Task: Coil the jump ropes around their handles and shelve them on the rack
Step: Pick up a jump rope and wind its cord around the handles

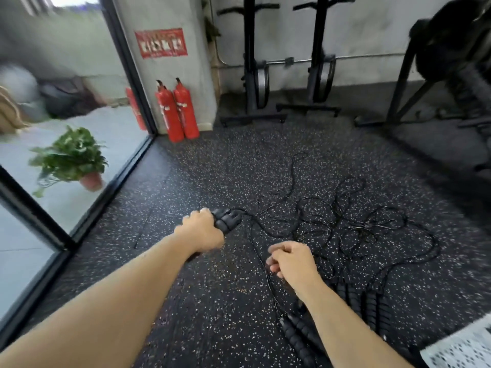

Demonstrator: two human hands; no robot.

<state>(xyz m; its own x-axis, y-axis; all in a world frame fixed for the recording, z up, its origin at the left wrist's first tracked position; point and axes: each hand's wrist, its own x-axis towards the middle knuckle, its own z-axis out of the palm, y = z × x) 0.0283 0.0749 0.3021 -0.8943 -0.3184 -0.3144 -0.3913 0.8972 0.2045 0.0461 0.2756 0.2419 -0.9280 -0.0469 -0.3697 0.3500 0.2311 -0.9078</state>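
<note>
My left hand point(202, 229) grips a pair of black ribbed jump rope handles point(228, 219) held together above the floor. A thin black cord runs from the handles down to my right hand point(291, 258), which pinches it in curled fingers. Beyond my hands a tangle of thin black ropes point(342, 219) lies spread over the speckled floor. More black ribbed handles point(372, 304) lie on the floor under and beside my right forearm, and another pair point(299, 334) lies nearer me.
Two red fire extinguishers point(176, 112) stand against the pillar at the back. Black equipment racks point(287, 62) line the far wall, with a dark frame point(414, 75) at the right. A glass wall with a potted plant point(71, 158) behind it runs along the left.
</note>
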